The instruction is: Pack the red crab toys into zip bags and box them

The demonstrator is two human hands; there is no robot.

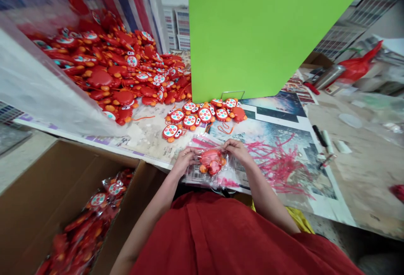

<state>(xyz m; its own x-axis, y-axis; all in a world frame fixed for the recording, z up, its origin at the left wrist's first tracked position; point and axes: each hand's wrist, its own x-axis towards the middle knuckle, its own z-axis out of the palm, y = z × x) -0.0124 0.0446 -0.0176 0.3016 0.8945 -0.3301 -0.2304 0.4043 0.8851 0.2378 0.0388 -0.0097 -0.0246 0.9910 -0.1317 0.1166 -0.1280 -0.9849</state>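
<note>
A bagged red crab toy [212, 161] is clamped between the left hand [186, 161] and right hand [238, 151], over a stack of clear plastic bags [202, 178] beside the bench [148, 134]. Slippery film could cause a drop if the grip is loosened.

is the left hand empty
No, the left hand and the right hand are both holding a clear bag with a red toy inside it.
</note>
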